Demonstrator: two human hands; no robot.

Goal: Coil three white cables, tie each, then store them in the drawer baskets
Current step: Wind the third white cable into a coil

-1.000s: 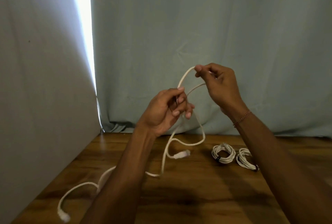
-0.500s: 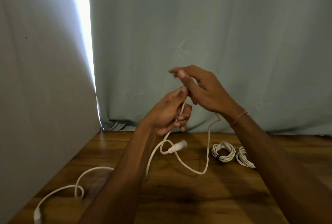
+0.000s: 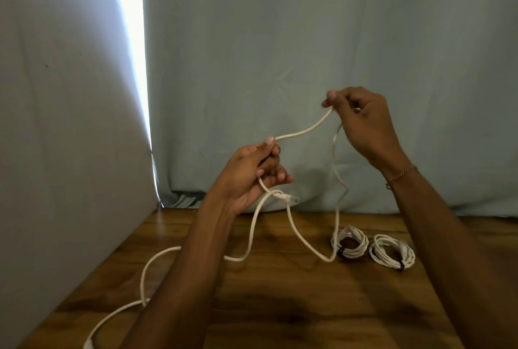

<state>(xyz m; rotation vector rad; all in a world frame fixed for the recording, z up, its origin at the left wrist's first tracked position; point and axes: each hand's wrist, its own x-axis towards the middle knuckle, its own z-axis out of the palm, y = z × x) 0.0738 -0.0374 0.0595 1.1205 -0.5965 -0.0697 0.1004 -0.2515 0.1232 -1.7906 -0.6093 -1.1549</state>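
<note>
A long loose white cable [image 3: 304, 131] runs between both hands above the wooden table [image 3: 280, 306]. My left hand [image 3: 252, 172] grips it near one end, and its white plug [image 3: 288, 198] hangs just below the fingers. My right hand [image 3: 361, 121] pinches the cable higher up to the right, stretching a short span between the hands. From there the cable drops in a loop to the table, then trails away to the front left. Two coiled white cables, each bound by a dark tie, lie on the table at the right: one [image 3: 350, 242] and another [image 3: 392, 254].
A pale blue cloth [image 3: 308, 40] hangs behind the table. A grey panel [image 3: 56, 124] stands along the left side, with a bright gap of light beside it. No drawer or baskets are in view.
My right hand has pulled away up and to the right from my left hand, drawing out a length of cable. The slack on the table has shifted, and the plug has risen.
</note>
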